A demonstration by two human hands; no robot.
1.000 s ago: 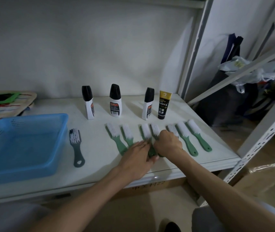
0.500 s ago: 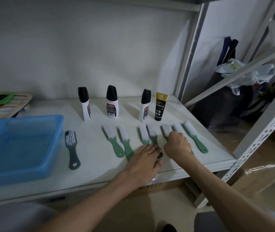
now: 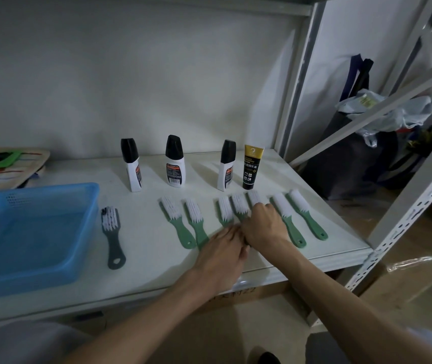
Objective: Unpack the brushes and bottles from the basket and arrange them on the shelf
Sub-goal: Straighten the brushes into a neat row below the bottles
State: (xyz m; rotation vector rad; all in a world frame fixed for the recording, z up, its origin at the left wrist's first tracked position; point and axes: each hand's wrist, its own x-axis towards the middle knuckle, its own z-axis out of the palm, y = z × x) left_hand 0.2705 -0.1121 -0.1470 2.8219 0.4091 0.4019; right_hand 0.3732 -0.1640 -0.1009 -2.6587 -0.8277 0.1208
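On the white shelf (image 3: pixel 154 261), three white bottles with black caps (image 3: pixel 175 164) and a black-and-gold tube (image 3: pixel 252 166) stand upright in a back row. In front of them, several green brushes (image 3: pixel 180 224) lie side by side with their white bristles pointing away from me. A grey brush (image 3: pixel 113 232) lies apart beside the blue basket (image 3: pixel 78 232), which holds nothing. My right hand (image 3: pixel 263 227) is closed over the handle of a middle green brush (image 3: pixel 255 197). My left hand (image 3: pixel 222 252) lies palm down just beside it, fingers resting on the neighbouring handles, which it hides.
A striped mat (image 3: pixel 4 166) lies at the far left of the shelf. Grey metal uprights and a diagonal brace (image 3: pixel 383 106) frame the right side. A dark bag with plastic wrap (image 3: pixel 367 143) sits on the floor beyond. A cardboard box (image 3: pixel 243 292) is under the shelf.
My right hand slid right over two brush handles, then back left onto one. The brush to its right now lies uncovered and spaced apart. My left hand has barely moved.
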